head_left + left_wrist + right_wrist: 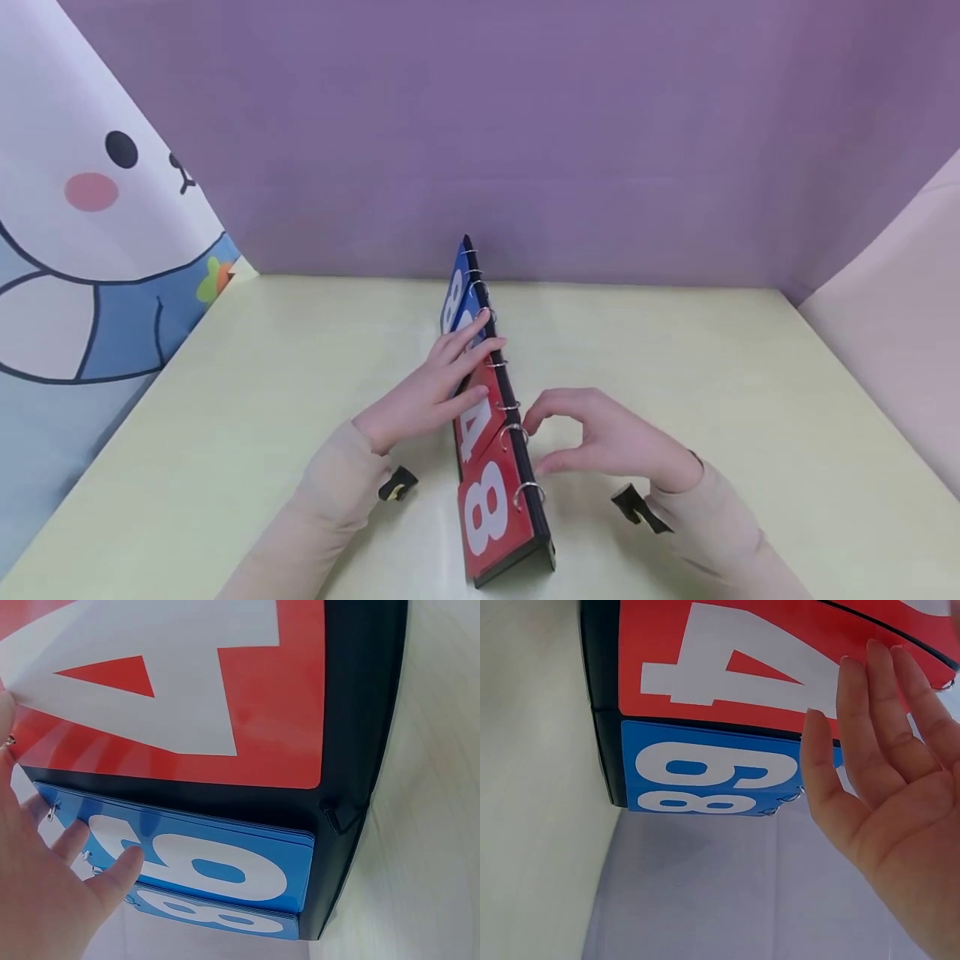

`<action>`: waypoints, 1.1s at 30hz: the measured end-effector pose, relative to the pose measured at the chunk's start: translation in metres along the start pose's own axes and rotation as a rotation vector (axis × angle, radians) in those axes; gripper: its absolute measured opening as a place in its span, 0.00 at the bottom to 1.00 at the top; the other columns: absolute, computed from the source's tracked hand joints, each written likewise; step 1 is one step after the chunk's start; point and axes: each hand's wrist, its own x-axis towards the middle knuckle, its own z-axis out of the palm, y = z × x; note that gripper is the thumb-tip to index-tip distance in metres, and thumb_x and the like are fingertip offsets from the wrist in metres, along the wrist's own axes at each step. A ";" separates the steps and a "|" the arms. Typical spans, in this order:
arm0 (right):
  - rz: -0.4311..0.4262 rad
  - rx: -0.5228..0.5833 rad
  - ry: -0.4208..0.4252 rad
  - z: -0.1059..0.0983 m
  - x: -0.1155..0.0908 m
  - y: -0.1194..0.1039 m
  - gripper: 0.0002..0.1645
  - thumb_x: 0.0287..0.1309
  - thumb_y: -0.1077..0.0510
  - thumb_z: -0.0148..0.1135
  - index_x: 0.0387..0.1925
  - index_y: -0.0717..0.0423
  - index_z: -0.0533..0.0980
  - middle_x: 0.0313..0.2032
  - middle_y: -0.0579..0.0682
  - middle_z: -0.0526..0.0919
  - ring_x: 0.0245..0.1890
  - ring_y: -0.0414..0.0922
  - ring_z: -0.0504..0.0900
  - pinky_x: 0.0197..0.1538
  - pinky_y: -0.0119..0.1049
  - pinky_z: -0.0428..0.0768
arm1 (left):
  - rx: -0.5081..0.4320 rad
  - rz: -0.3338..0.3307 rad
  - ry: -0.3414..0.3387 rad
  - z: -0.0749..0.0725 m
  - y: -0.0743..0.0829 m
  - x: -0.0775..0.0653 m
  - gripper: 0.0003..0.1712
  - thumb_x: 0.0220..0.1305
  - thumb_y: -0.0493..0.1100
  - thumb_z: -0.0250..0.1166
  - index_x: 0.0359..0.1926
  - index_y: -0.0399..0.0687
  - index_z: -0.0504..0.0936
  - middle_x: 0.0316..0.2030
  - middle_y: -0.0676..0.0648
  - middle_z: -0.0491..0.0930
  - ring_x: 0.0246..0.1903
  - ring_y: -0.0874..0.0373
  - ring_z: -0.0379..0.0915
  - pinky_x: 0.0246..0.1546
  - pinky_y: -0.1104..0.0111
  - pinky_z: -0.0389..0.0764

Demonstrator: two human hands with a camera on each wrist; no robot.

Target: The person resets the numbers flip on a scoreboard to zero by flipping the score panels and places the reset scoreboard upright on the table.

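Note:
A tabletop flip scoreboard (512, 400) with a black backing stands tented, its ringed spine running away from me. Its left face has a red 8 card (517, 521), a red 4 card (489, 379), a blue 6 card (217, 859) and a blue 8 card (459, 271). My left hand (431, 392) lies against this face with fingers spread, fingertips at the spine. On the other side, my right hand (615, 437) has gently bent fingers beside the spine. The right wrist view shows its fingertips over another red 4 card (727, 664); whether they touch, I cannot tell.
The scoreboard stands on a pale yellow table (712, 358). A purple backdrop (525, 125) rises behind it. A cartoon-printed sheet (112, 250) hangs at the left, and a pale sheet (900, 333) at the right. Black straps (397, 483) show at both wrists.

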 end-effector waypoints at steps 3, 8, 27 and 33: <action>-0.014 0.009 -0.002 0.000 0.000 0.000 0.22 0.44 0.51 0.75 0.41 0.51 0.78 0.38 0.43 0.83 0.41 0.38 0.79 0.48 0.34 0.78 | -0.004 0.003 -0.001 0.001 0.000 0.001 0.34 0.68 0.50 0.56 0.72 0.61 0.54 0.75 0.55 0.33 0.71 0.46 0.38 0.55 0.49 0.75; -0.048 0.003 -0.023 0.002 0.002 0.002 0.21 0.41 0.52 0.76 0.38 0.52 0.77 0.36 0.44 0.83 0.38 0.35 0.78 0.45 0.32 0.77 | -0.004 0.007 0.011 0.001 -0.001 0.000 0.34 0.68 0.50 0.56 0.71 0.63 0.54 0.75 0.57 0.33 0.71 0.47 0.38 0.55 0.50 0.75; 0.020 0.035 -0.087 0.005 0.002 0.002 0.16 0.44 0.50 0.74 0.30 0.49 0.75 0.30 0.40 0.82 0.34 0.36 0.79 0.39 0.32 0.79 | 0.002 -0.008 0.002 0.000 0.000 -0.002 0.33 0.69 0.51 0.55 0.71 0.62 0.55 0.75 0.55 0.33 0.71 0.47 0.38 0.57 0.48 0.73; -0.004 0.074 -0.118 0.008 0.008 0.003 0.15 0.47 0.51 0.73 0.32 0.51 0.75 0.31 0.42 0.83 0.34 0.33 0.78 0.39 0.33 0.80 | 0.008 -0.037 0.017 -0.004 -0.002 -0.009 0.34 0.68 0.49 0.57 0.71 0.62 0.55 0.75 0.57 0.34 0.71 0.48 0.38 0.54 0.49 0.75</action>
